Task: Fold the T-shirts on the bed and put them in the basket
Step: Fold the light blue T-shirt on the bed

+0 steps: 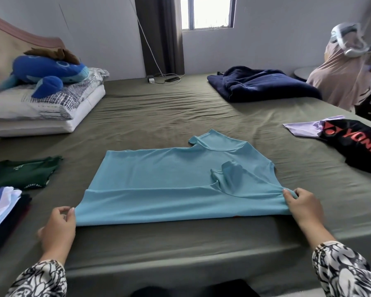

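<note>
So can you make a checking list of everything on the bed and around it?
Surface: olive-green bed sheet, wrinkled.
Job's things: light-blue T-shirt partly folded at near edge; dark-green T-shirt left; black T-shirt with red letters right; folded stack far left. Basket: nothing seen.
Clutter: blue plush toy on pillows; navy blanket.
Hands: left hand pinches the shirt's left corner; right hand grips its right edge.
Cables: white charger cable at wall.
Surroundings: window, dark curtain.

Black shirt (356, 144): red "YONE" (cut off); green shirt (22, 173) lettering probably unreadable.
</note>
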